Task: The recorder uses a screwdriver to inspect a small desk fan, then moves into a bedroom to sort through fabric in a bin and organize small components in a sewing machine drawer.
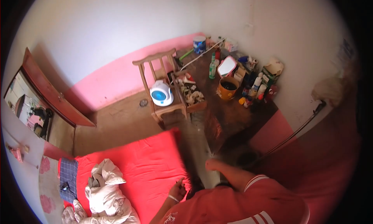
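Over the near right edge of the red bed (150,162), my left hand (178,190) hangs with its fingers loosely spread and nothing visible in it. A white band circles that wrist. My right hand (211,164) is out in front of me, beyond the bed's right side and close to the near corner of the dark wooden desk (237,117). Its fingers look curled closed. Whatever they may hold is too small or blurred to make out. My red short sleeves show at the lower edge.
A wooden chair (152,61) bears a white and blue fan (161,93). Beside it, a pulled-out drawer (196,106) is full of clutter. On the desk stand a green bottle (212,68), a mirror (227,66) and a brown bucket (227,89). Rumpled bedding (103,197) lies on the bed.
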`<state>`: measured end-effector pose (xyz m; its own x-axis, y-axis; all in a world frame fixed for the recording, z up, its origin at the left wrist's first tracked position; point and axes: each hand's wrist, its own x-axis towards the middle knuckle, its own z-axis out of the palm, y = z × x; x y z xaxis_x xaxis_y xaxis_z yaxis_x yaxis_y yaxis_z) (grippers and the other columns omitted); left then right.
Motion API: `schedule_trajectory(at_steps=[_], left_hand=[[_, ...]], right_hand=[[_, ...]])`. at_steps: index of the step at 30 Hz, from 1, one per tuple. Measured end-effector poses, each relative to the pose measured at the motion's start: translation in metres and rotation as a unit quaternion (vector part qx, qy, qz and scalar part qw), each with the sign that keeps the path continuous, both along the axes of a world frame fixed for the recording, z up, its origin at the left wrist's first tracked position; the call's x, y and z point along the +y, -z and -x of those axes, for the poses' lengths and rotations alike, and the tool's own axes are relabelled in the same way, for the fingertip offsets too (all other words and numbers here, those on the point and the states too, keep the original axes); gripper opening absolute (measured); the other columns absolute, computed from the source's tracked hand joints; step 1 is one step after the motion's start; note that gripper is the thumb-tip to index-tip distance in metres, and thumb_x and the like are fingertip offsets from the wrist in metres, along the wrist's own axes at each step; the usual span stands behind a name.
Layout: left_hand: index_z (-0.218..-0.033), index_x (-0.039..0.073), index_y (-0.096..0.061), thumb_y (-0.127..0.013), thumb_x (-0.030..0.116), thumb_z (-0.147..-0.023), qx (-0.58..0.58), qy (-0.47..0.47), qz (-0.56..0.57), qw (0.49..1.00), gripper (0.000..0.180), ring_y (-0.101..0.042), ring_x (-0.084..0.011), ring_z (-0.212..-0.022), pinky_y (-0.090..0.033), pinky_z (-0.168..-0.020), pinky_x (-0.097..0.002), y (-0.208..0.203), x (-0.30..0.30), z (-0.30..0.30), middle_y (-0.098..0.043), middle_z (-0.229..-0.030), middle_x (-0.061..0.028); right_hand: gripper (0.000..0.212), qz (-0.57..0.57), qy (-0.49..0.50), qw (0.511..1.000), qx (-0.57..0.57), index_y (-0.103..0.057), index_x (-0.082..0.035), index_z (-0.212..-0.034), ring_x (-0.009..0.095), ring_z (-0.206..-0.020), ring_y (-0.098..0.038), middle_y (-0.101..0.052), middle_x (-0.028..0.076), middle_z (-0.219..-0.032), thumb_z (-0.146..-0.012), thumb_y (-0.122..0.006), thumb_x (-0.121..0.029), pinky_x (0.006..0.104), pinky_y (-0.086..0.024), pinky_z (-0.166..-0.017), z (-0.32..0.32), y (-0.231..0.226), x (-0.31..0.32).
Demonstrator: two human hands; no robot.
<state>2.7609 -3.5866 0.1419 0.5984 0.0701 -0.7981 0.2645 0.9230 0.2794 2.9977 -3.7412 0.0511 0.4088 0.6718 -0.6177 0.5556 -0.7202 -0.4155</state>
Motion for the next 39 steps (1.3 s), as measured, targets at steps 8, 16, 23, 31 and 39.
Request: schedule_trajectory(at_steps=[8, 16, 23, 31, 39], left_hand=[[-0.116, 0.012, -0.054, -0.052, 0.019, -0.089, 0.029, -0.113, 0.023, 0.993, 0.028, -0.031, -0.0098, -0.044, -0.026, -0.041, -0.0239, 0.005, 0.105, -0.107, -0.050, -0.067, -0.0015], [-0.097, 0.011, -0.057, -0.055, 0.016, -0.089, 0.037, -0.171, 0.092, 0.980, 0.010, -0.028, -0.0091, -0.040, -0.021, -0.036, -0.0231, 0.054, 0.189, -0.162, -0.048, -0.062, 0.0005], [-0.090, 0.012, -0.058, -0.056, 0.019, -0.088, 0.097, -0.165, 0.030, 0.981, 0.008, -0.027, -0.0079, -0.039, -0.020, -0.036, -0.0228, 0.034, 0.238, -0.214, -0.051, -0.061, 0.0014], [-0.098, 0.009, -0.057, -0.057, 0.019, -0.087, 0.202, -0.097, -0.101, 0.969, 0.015, -0.029, -0.0080, -0.041, -0.021, -0.037, -0.0225, -0.019, 0.279, -0.316, -0.048, -0.062, 0.0016], [-0.097, 0.007, -0.059, -0.061, 0.021, -0.084, 0.027, 0.286, -0.343, 0.894, 0.020, -0.036, -0.0067, -0.038, -0.025, -0.034, -0.0224, -0.009, 0.352, -0.421, -0.056, -0.070, -0.0018]], right_hand=[[0.021, 0.011, 0.051, 0.974, 0.220, -0.063, -0.006, -0.070, 0.032, -0.059, -0.060, -0.064, 0.014, -0.069, -0.075, -0.050, -0.021, 0.0392, -0.048, -0.057, -0.066, -0.018, 0.031], [0.018, -0.239, 0.028, 0.970, 0.027, -0.063, -0.011, -0.086, 0.033, -0.079, -0.061, -0.065, 0.012, -0.082, -0.081, -0.050, -0.024, 0.0424, -0.048, -0.068, -0.195, -0.052, 0.164], [0.020, -0.296, 0.139, 0.944, -0.042, -0.055, -0.008, -0.097, 0.033, -0.086, -0.059, -0.062, 0.013, -0.093, -0.079, -0.053, -0.017, 0.0439, -0.047, -0.074, -0.289, -0.096, 0.232], [0.037, -0.259, 0.231, 0.937, -0.043, -0.047, -0.007, -0.112, 0.032, -0.107, -0.051, -0.051, 0.015, -0.115, -0.078, -0.057, -0.016, 0.0417, -0.044, -0.086, -0.316, -0.083, 0.252], [0.047, -0.208, 0.310, 0.928, -0.010, -0.045, -0.002, -0.119, 0.034, -0.104, -0.054, -0.055, 0.019, -0.112, -0.080, -0.060, -0.024, 0.0425, -0.045, -0.087, -0.329, -0.060, 0.279]])
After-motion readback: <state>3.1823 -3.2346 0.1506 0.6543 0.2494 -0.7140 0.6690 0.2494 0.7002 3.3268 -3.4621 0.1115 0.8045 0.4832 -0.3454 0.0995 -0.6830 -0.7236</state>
